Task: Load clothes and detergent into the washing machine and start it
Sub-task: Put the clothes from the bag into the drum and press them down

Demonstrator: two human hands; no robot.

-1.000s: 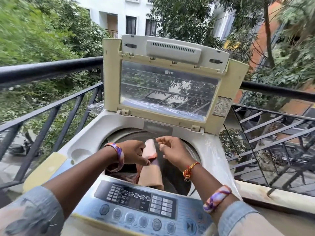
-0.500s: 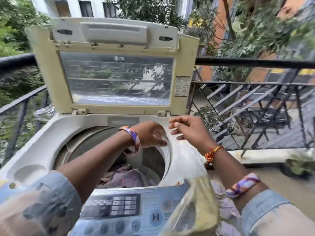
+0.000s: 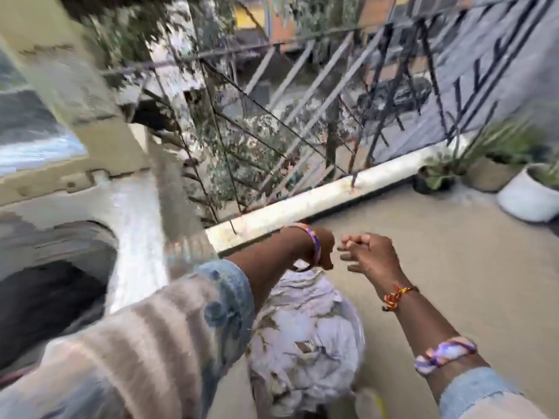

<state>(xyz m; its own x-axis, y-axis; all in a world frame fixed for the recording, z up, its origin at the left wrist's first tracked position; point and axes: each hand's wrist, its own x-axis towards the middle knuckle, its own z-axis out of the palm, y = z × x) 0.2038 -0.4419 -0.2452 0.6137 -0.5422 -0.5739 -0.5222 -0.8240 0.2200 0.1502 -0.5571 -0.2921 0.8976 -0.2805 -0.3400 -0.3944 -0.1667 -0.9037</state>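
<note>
The frame is blurred by motion. The washing machine [image 3: 133,207] stands at the left, its cream lid [image 3: 90,122] raised and its dark drum opening [image 3: 60,282] showing. To its right, low in the view, lies a bundle of lavender and white patterned clothes [image 3: 305,337]. Both my hands hang over that bundle, close together and not touching it. My left hand [image 3: 325,251] droops at the wrist with nothing seen in it. My right hand [image 3: 367,252] has loosely curled fingers and holds nothing. No detergent is in view.
A metal balcony railing [image 3: 302,116] on a pale kerb [image 3: 302,204] runs behind the hands. Potted plants, one in a white pot [image 3: 526,201], stand at the far right. Bare concrete floor [image 3: 453,267] stretches to the right of the clothes.
The view has swung right and down, away from the drum. Both hands moved from over the drum to above the clothes bundle beside the machine. The cloth held a second ago is gone.
</note>
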